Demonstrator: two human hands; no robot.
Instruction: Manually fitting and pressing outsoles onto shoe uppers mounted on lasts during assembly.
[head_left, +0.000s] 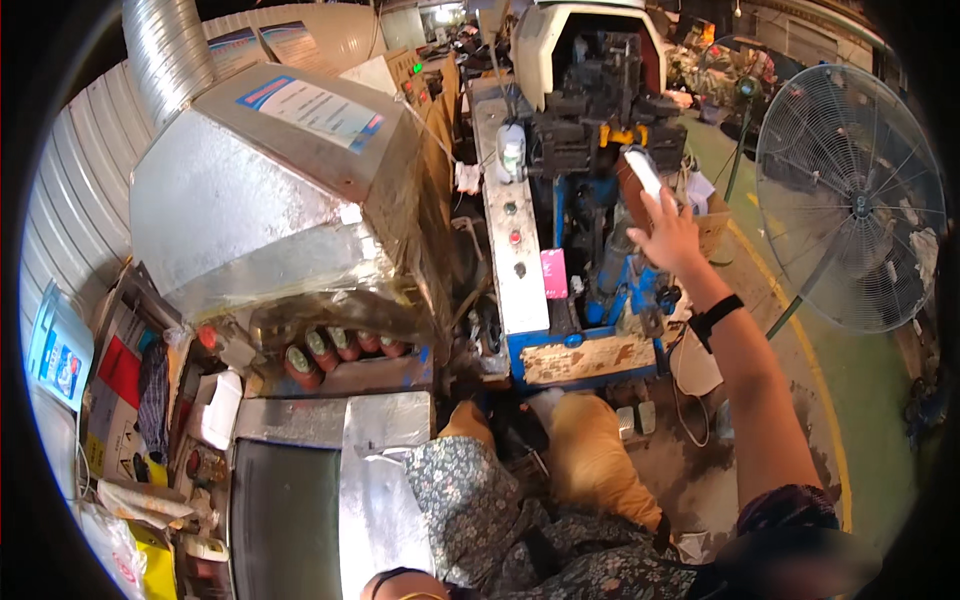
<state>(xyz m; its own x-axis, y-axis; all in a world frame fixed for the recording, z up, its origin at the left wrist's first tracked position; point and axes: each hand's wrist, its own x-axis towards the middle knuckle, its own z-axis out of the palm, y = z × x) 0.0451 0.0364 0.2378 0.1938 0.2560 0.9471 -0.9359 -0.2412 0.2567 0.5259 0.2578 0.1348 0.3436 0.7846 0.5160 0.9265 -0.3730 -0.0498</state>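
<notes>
My right hand (668, 232) reaches forward to the machine (590, 130), its fingers stretched out. Its fingertips are at the lower end of a white, narrow, sole-shaped piece (643, 172), beside a reddish-brown shoe-like part (632, 200). Whether the fingers press on that piece I cannot make out. A black band circles the right wrist. At the lower edge, a little of my left hand or wrist (405, 586) shows with a dark band; its fingers are hidden. Several brown, shoe-like shapes with greenish ends (318, 350) sit in the opening of the metal hood at the left.
A silver metal hood (250, 200) with a duct stands at the left, above a dark conveyor belt (285, 520). The machine's white panel (515, 260) has buttons and a pink card (554, 273). A large fan (860, 205) stands at the right. A blue bucket (60, 345) is far left.
</notes>
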